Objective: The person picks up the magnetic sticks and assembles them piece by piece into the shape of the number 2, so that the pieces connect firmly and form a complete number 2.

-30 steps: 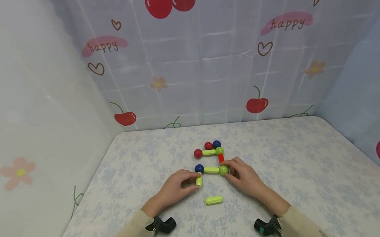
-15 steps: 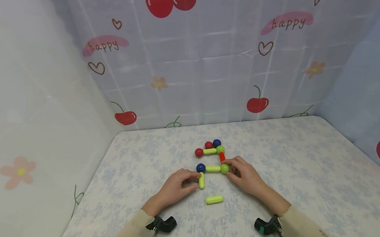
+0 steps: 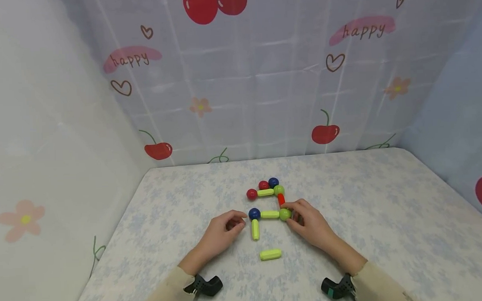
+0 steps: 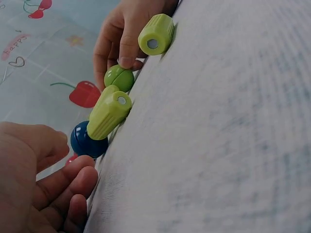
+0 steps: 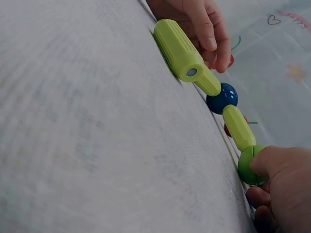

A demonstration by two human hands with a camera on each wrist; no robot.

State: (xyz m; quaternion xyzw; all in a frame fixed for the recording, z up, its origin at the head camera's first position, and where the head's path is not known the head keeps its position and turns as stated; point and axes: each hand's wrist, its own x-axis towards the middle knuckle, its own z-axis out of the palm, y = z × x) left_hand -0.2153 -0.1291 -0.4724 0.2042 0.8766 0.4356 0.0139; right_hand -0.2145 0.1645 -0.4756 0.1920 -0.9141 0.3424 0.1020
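Left hand: fingers loosely bent, holding nothing, fingertips just beside the near blue ball. Risk: a small drift to the right could knock the ball and skew its joints.

Left red ball: at the left end of the far rod. Being round, it would probably roll if that joint parted.

End rod: meets the near blue ball and points toward the person; its near end is free. A sleeve or finger catching that end could lever it off.

Far red ball: beside the far blue ball, behind the far rod. Whether either is joined to anything, cannot tell; a jolt might set them rolling.

Loose rod: lies apart on the table, nearer the person. A pale disc shows in its end, perhaps a magnet; passing close, it could snap on askew.

Middle rod: links near blue ball to near green ball.

Red rod: runs from the far green ball to the near one. Twisting here could swing the whole far branch.

Right hand: grips the near green ball. Squeezing unevenly might roll it and break both joints.
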